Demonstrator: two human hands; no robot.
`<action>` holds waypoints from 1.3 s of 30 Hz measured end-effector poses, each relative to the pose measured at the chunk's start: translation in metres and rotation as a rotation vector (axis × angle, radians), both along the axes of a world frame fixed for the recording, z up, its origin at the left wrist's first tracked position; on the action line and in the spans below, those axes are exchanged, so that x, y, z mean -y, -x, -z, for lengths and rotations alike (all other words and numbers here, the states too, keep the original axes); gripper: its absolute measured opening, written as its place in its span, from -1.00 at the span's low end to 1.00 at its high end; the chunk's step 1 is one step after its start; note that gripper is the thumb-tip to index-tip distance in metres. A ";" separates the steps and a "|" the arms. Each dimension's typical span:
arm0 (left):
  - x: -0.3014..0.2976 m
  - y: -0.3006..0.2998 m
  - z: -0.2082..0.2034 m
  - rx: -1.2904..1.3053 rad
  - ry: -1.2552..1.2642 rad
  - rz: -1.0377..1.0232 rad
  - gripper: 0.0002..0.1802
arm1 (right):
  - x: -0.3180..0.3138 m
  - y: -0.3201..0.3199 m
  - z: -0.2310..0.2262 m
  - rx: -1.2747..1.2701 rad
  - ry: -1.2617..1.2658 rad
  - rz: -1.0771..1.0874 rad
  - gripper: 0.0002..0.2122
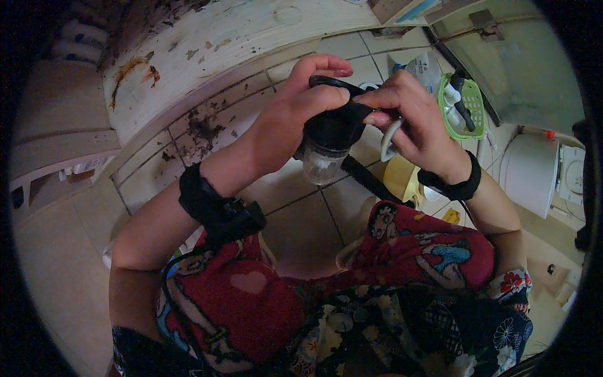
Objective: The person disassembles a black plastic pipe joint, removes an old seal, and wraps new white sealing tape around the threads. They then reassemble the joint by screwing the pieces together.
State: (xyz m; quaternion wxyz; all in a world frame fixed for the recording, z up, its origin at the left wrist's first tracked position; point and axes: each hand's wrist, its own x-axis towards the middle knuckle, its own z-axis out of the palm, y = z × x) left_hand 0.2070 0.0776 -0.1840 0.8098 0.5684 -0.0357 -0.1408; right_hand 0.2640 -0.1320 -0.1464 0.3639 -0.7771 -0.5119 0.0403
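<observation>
In front of me, above the tiled floor, is a black cylindrical part with a clear cup at its lower end, like the dust container of a handheld vacuum. Something whitish shows inside the cup. My left hand wraps round the black part from the left, its thumb on the top edge. With fingers bent, my right hand pinches the other side of the top. A pale ring hangs at the right fingers. What lies inside the black top is hidden.
Dark dirt is scattered over the tiles at left. A pale, peeling board runs along the back. To the right stand a green basket with bottles and a yellow container. A long black tube lies beside the container.
</observation>
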 end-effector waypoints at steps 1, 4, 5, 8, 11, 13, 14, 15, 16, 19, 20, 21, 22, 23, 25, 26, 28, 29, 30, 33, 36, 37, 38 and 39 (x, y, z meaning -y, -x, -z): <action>0.000 0.000 0.001 0.024 -0.003 -0.004 -0.48 | 0.000 0.000 0.001 0.036 -0.001 -0.007 -0.70; 0.000 -0.002 0.003 0.155 -0.156 -0.118 -0.53 | 0.002 -0.001 0.005 0.145 0.001 -0.014 -0.66; -0.001 -0.002 0.003 0.118 -0.114 -0.083 -0.55 | 0.003 -0.002 0.006 0.193 -0.002 -0.031 -0.64; -0.005 -0.003 0.002 0.038 -0.152 0.033 -0.50 | 0.010 -0.009 0.009 0.412 0.043 -0.053 -0.63; -0.013 -0.003 -0.003 0.083 -0.430 0.173 -0.35 | 0.016 -0.009 0.014 0.536 0.122 -0.081 -0.62; -0.015 -0.005 -0.005 0.069 -0.712 0.240 -0.38 | 0.018 -0.009 0.018 0.561 0.121 -0.101 -0.61; -0.015 -0.005 -0.005 0.028 -0.616 0.252 -0.43 | 0.019 -0.008 0.019 0.573 0.122 -0.110 -0.60; -0.015 -0.002 -0.006 -0.076 -0.535 0.279 -0.48 | 0.019 -0.008 0.020 0.594 0.126 -0.124 -0.60; -0.014 0.001 -0.005 -0.148 -0.433 0.289 -0.53 | 0.019 -0.008 0.021 0.614 0.129 -0.138 -0.60; 0.000 0.007 0.001 -0.145 0.072 0.107 -0.44 | 0.015 -0.005 0.023 0.600 0.063 -0.166 -0.61; 0.000 0.007 0.003 -0.123 0.134 0.116 -0.41 | 0.013 -0.005 0.023 0.584 0.042 -0.184 -0.61; -0.001 0.006 0.004 -0.131 0.187 0.134 -0.38 | 0.012 -0.004 0.022 0.586 0.023 -0.176 -0.62; -0.001 0.006 0.005 -0.181 0.219 0.130 -0.35 | 0.012 -0.005 0.021 0.589 0.017 -0.177 -0.62; -0.003 0.004 0.005 -0.093 0.229 0.133 -0.33 | 0.011 -0.005 0.020 0.588 0.017 -0.171 -0.63; -0.006 0.004 0.005 0.028 0.235 0.117 -0.29 | 0.011 -0.005 0.018 0.576 0.000 -0.174 -0.63; -0.007 0.002 0.005 0.038 0.156 0.097 -0.31 | 0.011 -0.005 0.016 0.566 0.011 -0.178 -0.64; -0.008 0.001 0.006 0.117 0.054 0.095 -0.34 | 0.011 -0.007 0.013 0.494 0.001 -0.178 -0.62; -0.007 0.002 0.007 0.084 0.114 0.070 -0.34 | 0.011 -0.008 0.012 0.459 -0.003 -0.183 -0.61; -0.005 0.003 0.008 0.052 0.173 0.045 -0.33 | 0.010 -0.008 0.011 0.387 -0.020 -0.153 -0.62; -0.002 0.004 0.012 0.039 0.196 -0.036 -0.33 | 0.006 -0.007 0.007 0.147 -0.118 0.039 -0.64; -0.002 0.004 0.014 0.178 0.009 -0.091 -0.31 | 0.004 0.001 0.002 -0.358 -0.185 0.417 -0.70; -0.003 0.004 0.014 0.245 -0.064 -0.102 -0.30 | 0.003 0.002 0.003 -0.436 -0.194 0.424 -0.71; -0.003 0.004 0.013 0.365 -0.173 -0.113 -0.30 | 0.001 0.002 0.004 -0.500 -0.214 0.414 -0.72; -0.004 0.004 0.012 0.488 -0.270 -0.121 -0.29 | 0.000 0.002 0.005 -0.552 -0.239 0.389 -0.73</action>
